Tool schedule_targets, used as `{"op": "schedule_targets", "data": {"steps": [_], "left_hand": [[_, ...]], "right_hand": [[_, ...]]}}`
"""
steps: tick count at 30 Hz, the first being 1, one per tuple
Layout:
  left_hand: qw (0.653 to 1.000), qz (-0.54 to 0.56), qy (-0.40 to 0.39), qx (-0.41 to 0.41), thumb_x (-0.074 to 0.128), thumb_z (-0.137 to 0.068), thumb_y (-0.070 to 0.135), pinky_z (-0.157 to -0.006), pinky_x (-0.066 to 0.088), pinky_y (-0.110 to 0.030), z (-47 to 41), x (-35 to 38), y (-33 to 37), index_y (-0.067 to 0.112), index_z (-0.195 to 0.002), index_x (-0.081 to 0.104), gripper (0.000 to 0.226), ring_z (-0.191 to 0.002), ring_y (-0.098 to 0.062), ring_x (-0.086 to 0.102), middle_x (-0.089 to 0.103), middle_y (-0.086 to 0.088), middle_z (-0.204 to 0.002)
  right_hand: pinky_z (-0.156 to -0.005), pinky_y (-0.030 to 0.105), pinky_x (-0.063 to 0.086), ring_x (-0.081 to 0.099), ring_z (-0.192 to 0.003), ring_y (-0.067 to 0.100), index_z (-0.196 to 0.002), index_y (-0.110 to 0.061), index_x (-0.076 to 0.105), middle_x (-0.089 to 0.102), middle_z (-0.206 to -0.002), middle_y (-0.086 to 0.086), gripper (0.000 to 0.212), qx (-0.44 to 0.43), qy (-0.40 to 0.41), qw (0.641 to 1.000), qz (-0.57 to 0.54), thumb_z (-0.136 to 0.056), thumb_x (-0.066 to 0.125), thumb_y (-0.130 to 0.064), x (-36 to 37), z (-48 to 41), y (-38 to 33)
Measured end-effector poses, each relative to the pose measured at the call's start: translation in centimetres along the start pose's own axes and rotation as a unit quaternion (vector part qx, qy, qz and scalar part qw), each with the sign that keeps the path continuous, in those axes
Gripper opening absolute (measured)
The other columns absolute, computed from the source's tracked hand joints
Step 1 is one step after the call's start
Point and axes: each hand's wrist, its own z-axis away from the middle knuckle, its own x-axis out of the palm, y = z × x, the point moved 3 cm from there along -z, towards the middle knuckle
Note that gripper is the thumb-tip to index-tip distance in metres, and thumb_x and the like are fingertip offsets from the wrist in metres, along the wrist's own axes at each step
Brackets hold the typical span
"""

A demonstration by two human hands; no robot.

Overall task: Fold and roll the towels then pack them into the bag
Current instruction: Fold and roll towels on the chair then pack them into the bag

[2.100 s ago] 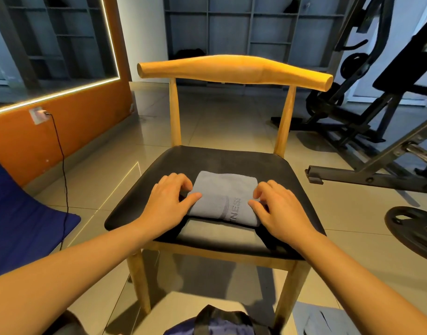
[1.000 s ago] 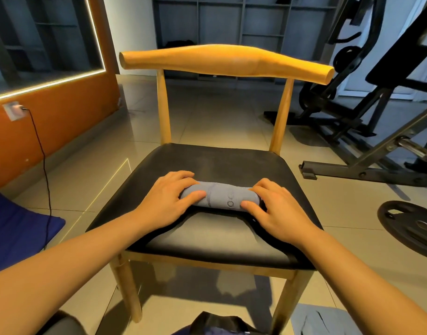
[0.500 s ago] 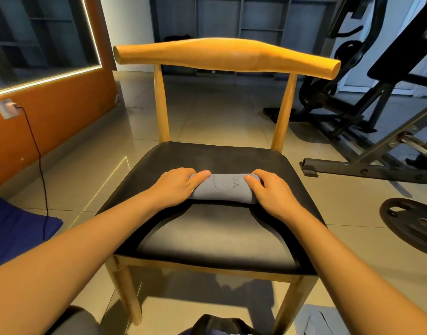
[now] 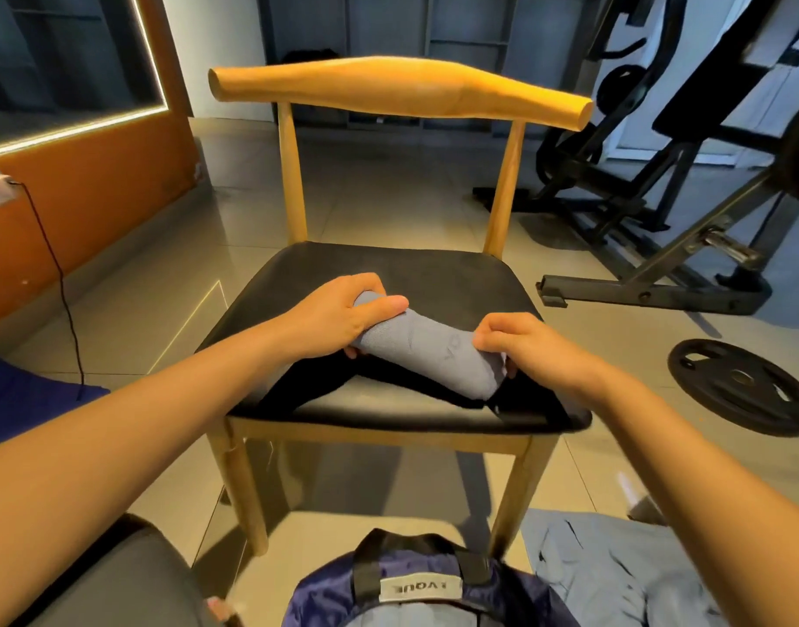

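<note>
Lifted askew, rolled towel spans left hand and right hand (both grip its ends).

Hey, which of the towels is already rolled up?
The towel gripped by the left hand and right hand at the chair: a tight roll. The other towel lies loose and crumpled on the floor beside the bag.

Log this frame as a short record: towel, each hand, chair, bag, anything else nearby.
towel: rolled, grey-blue, slanted over the seat
left hand: grips its far end
right hand: grips its near end
chair: wooden, black seat
bag: navy, on the floor below the chair's front edge
cloth: loose, grey, beside the bag
</note>
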Motion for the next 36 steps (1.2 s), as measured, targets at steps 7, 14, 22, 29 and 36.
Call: {"op": "schedule_targets", "data": {"steps": [7,14,22,29,36], "left_hand": [[0.979,-0.016,-0.161,0.124,0.063,-0.097,0.045,-0.073,0.055,-0.030,5.4,4.7,3.9,0.019,-0.091,0.065,0.027,-0.083,-0.011,0.064,0.067,0.004,-0.088],[0.953,0.026,-0.257,0.161,0.065,-0.096,0.045,-0.073,0.051,-0.023,7.9,12.6,4.5,0.018,-0.095,0.067,0.027,-0.085,-0.010,0.063,0.069,0.002,-0.092],[0.919,0.056,-0.364,0.141,0.070,-0.092,0.046,-0.075,0.049,-0.016,9.9,21.5,3.9,0.026,-0.094,0.067,0.021,-0.086,0.001,0.062,0.069,0.010,-0.094],[0.893,-0.001,-0.441,0.091,0.073,-0.089,0.049,-0.079,0.049,-0.032,10.9,29.8,-2.5,0.023,-0.100,0.069,0.029,-0.088,-0.013,0.062,0.068,0.001,-0.098],[0.923,-0.241,-0.207,0.219,0.068,-0.090,0.046,-0.081,0.047,-0.040,10.5,35.5,-9.7,0.021,-0.123,0.066,0.041,-0.102,-0.028,0.058,0.063,-0.004,-0.111]], "right_hand": [[-0.101,0.045,0.052,0.068,-0.112,0.023,-0.131,-0.028,0.053,0.070,-0.119,0.006,0.064,0.086,-0.115,0.983,-0.115,-0.075,0.079,-0.045,3.3,9.6,-0.4],[-0.102,0.052,0.050,0.069,-0.107,0.034,-0.123,-0.012,0.062,0.068,-0.118,0.023,0.049,0.185,-0.036,0.958,-0.214,-0.079,0.083,-0.023,6.6,18.2,4.5],[-0.091,0.045,0.056,0.069,-0.106,0.032,-0.134,-0.004,0.055,0.069,-0.122,0.021,0.057,0.267,0.028,0.885,-0.381,-0.084,0.080,-0.017,10.9,25.2,11.8],[-0.087,0.036,0.060,0.071,-0.102,0.021,-0.111,-0.023,0.068,0.072,-0.115,0.004,0.025,0.296,0.151,0.907,-0.260,-0.088,0.077,-0.015,16.1,27.2,18.6],[-0.065,0.017,0.051,0.064,-0.082,0.016,-0.092,-0.007,0.073,0.074,-0.088,0.004,0.009,0.368,0.250,0.877,-0.180,-0.094,0.065,-0.003,22.3,28.5,25.4]]}}
